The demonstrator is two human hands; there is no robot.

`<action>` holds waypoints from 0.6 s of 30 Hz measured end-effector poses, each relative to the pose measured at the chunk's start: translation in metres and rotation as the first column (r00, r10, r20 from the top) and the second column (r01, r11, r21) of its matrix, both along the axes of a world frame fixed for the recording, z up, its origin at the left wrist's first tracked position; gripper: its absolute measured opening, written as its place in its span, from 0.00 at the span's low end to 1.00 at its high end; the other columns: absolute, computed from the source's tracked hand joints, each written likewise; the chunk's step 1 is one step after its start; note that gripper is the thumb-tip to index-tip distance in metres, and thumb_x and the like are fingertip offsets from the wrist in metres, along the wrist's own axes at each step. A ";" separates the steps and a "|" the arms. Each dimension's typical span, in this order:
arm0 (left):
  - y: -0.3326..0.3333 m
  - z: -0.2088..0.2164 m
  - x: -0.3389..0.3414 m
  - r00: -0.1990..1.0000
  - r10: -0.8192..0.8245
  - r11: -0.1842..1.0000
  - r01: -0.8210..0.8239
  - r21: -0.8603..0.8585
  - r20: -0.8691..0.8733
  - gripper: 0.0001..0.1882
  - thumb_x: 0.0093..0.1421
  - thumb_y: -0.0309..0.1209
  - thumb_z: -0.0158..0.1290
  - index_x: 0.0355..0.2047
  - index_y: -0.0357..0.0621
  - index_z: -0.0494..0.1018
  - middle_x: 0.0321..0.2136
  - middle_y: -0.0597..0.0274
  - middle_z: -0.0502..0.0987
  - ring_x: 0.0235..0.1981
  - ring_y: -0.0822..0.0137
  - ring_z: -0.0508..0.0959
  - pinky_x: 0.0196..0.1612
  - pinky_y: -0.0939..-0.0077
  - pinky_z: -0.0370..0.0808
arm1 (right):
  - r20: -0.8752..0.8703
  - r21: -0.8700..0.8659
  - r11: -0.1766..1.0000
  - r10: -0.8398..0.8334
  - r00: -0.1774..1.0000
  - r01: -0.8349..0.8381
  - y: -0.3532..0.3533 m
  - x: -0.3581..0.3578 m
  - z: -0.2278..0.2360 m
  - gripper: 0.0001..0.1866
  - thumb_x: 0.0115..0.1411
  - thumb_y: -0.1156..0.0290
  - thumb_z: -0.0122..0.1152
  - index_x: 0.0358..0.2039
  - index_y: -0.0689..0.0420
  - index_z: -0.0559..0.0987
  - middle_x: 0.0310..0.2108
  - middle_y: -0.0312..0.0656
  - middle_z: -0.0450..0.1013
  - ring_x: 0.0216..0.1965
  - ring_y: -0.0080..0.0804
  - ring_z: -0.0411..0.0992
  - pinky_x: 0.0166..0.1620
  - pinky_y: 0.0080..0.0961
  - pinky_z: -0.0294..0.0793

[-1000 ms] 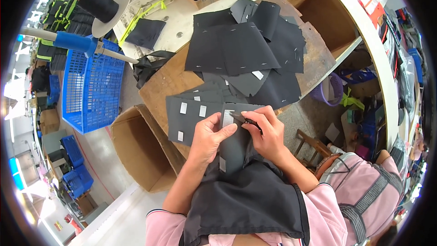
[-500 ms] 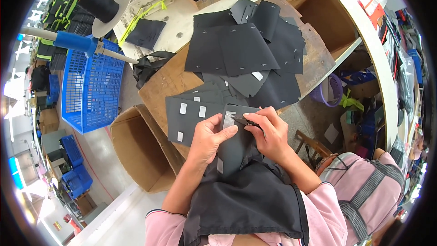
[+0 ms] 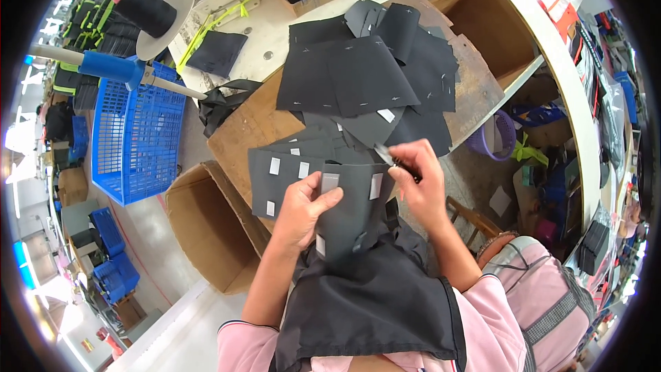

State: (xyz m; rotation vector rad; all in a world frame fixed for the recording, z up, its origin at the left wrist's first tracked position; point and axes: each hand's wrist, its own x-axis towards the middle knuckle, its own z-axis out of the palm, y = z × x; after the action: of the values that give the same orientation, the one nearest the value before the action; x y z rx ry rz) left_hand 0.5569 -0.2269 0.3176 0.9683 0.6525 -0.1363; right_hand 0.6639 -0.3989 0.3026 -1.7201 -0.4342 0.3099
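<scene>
My left hand [image 3: 303, 210] pinches the left edge of a dark grey fabric piece [image 3: 352, 210], thumb on its front. The piece bears several pale rectangular patches and hangs above my black apron [image 3: 372, 303]. In my right hand [image 3: 425, 186] is a pair of thread snips [image 3: 383, 154], its blades by the piece's upper right corner; the fingers partly hide the handles. Just beyond the left hand lie more grey pieces with white patches [image 3: 268, 182]. Farther back, black fabric pieces [image 3: 344, 76] are heaped on a brown board [image 3: 234, 131].
An open cardboard box [image 3: 206, 227] stands left of my arm, with a blue crate [image 3: 138, 134] behind it. A black thread spool [image 3: 146, 10] is at the upper left. To the right are a purple basket [image 3: 496, 134] and a person in pink [image 3: 547, 296] close to my elbow.
My right hand has moved with the snips from the patch near my left thumb to the piece's upper right corner. The piece has opened out wider, showing another patch.
</scene>
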 end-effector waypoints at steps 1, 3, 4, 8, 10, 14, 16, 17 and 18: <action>0.003 -0.002 0.000 1.000 -0.003 1.000 0.003 -0.002 -0.001 0.14 0.55 0.23 0.54 0.42 0.32 0.70 0.37 0.60 0.76 0.37 0.73 0.74 0.44 0.79 0.71 | -0.184 0.013 0.999 0.041 0.982 -0.040 -0.004 0.007 -0.005 0.12 0.48 0.79 0.61 0.36 0.62 0.74 0.29 0.34 0.62 0.28 0.18 0.61 0.32 0.14 0.62; 0.007 -0.012 0.003 0.999 -0.025 1.000 0.025 0.007 0.031 0.16 0.57 0.24 0.52 0.45 0.33 0.67 0.39 0.60 0.74 0.39 0.73 0.73 0.45 0.79 0.70 | -0.523 0.132 0.925 0.371 0.767 -0.357 -0.004 0.020 -0.001 0.12 0.49 0.78 0.61 0.36 0.62 0.73 0.29 0.30 0.60 0.28 0.14 0.61 0.31 0.12 0.61; 0.007 -0.020 0.003 0.998 -0.028 0.999 0.026 0.036 0.050 0.16 0.58 0.25 0.50 0.46 0.35 0.66 0.39 0.61 0.73 0.40 0.72 0.73 0.46 0.79 0.69 | -0.557 0.127 0.910 0.394 0.731 -0.394 -0.003 0.020 -0.018 0.09 0.51 0.75 0.62 0.32 0.60 0.73 0.25 0.28 0.61 0.26 0.12 0.59 0.30 0.11 0.59; -0.004 -0.020 0.003 0.994 0.103 0.994 -0.102 -0.045 0.026 0.17 0.56 0.27 0.54 0.45 0.37 0.66 0.38 0.62 0.73 0.40 0.72 0.73 0.45 0.78 0.70 | -0.480 0.020 0.963 0.246 0.842 -0.269 0.002 0.007 -0.012 0.07 0.53 0.72 0.62 0.27 0.57 0.72 0.19 0.25 0.62 0.21 0.10 0.57 0.24 0.11 0.55; -0.006 -0.010 0.007 0.999 -0.004 0.999 0.005 -0.038 0.046 0.21 0.54 0.32 0.58 0.46 0.37 0.67 0.38 0.62 0.74 0.39 0.71 0.73 0.44 0.77 0.70 | -0.585 0.110 0.970 0.238 0.775 -0.215 0.009 0.004 -0.007 0.06 0.53 0.72 0.62 0.27 0.57 0.72 0.18 0.25 0.62 0.20 0.09 0.58 0.23 0.10 0.54; -0.003 -0.013 0.005 0.992 -0.101 0.995 0.101 -0.008 -0.073 0.23 0.51 0.35 0.61 0.44 0.34 0.70 0.37 0.58 0.75 0.37 0.69 0.75 0.40 0.75 0.73 | -0.591 0.169 0.981 0.181 0.786 -0.099 0.023 -0.006 -0.006 0.08 0.54 0.73 0.60 0.33 0.60 0.72 0.23 0.29 0.66 0.23 0.12 0.60 0.28 0.14 0.59; -0.002 -0.012 0.005 0.995 -0.026 0.998 0.021 -0.052 -0.091 0.22 0.51 0.34 0.61 0.43 0.34 0.71 0.37 0.57 0.75 0.37 0.68 0.76 0.40 0.75 0.73 | -0.120 0.016 1.000 0.017 0.993 -0.015 0.025 -0.014 -0.013 0.15 0.53 0.74 0.61 0.41 0.61 0.70 0.30 0.37 0.68 0.28 0.21 0.66 0.38 0.20 0.67; -0.002 -0.011 0.005 0.993 0.044 0.994 -0.054 -0.097 -0.109 0.22 0.51 0.33 0.61 0.43 0.33 0.71 0.37 0.57 0.76 0.37 0.68 0.76 0.40 0.75 0.74 | 0.023 -0.010 1.000 -0.008 1.000 0.008 0.019 -0.020 -0.009 0.18 0.50 0.77 0.62 0.42 0.59 0.70 0.32 0.41 0.67 0.26 0.30 0.68 0.38 0.23 0.69; -0.002 -0.009 0.003 0.991 0.064 0.993 -0.074 -0.087 -0.114 0.20 0.52 0.31 0.60 0.42 0.33 0.71 0.36 0.57 0.76 0.37 0.67 0.76 0.40 0.75 0.74 | 0.193 -0.056 0.998 0.035 0.981 -0.025 0.011 -0.021 -0.009 0.19 0.48 0.78 0.62 0.43 0.59 0.71 0.32 0.42 0.67 0.25 0.32 0.68 0.36 0.24 0.70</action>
State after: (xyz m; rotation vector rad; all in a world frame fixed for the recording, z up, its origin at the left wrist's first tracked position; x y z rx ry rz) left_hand 0.5604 -0.2288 0.3086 0.8533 0.7751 -0.1580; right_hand 0.6425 -0.3875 0.2934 -1.8046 -0.5991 0.1774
